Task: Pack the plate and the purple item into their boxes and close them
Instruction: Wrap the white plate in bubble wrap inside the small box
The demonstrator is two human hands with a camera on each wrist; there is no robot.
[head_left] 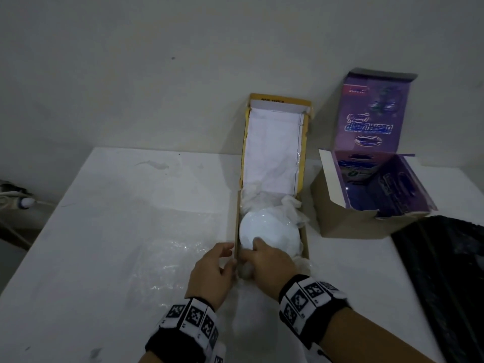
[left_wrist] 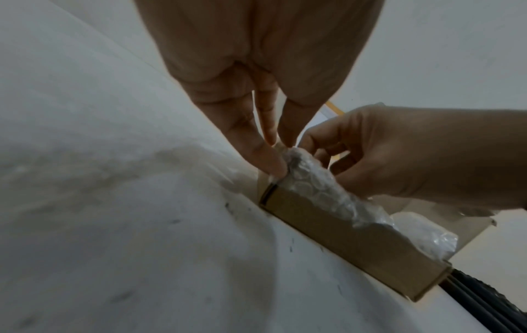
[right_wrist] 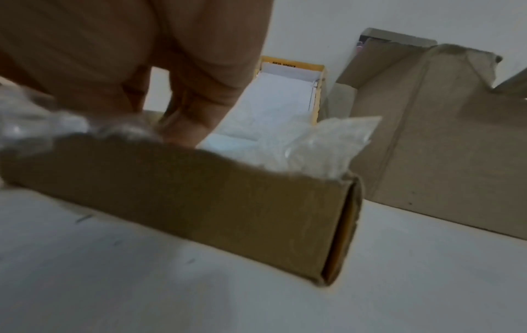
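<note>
The white plate (head_left: 269, 231) lies in the flat brown box (head_left: 237, 218), bedded in bubble wrap (head_left: 293, 208). The box's yellow-edged lid (head_left: 272, 150) stands open against the wall. My left hand (head_left: 217, 263) rests with straight fingers against the box's near left corner (left_wrist: 268, 196). My right hand (head_left: 264, 258) reaches over the near wall, its fingers curled on the bubble wrap (left_wrist: 316, 187) and its forefinger on the plate. The purple box (head_left: 366, 205) stands open at the right. Its inside is dark purple, and I cannot make out the purple item there.
A clear plastic sheet (head_left: 162, 258) lies on the white table (head_left: 104, 205) left of my hands. A black object (head_left: 445, 284) covers the table's right side. A cable and plug (head_left: 23, 203) sit beyond the left edge. The wall is close behind both boxes.
</note>
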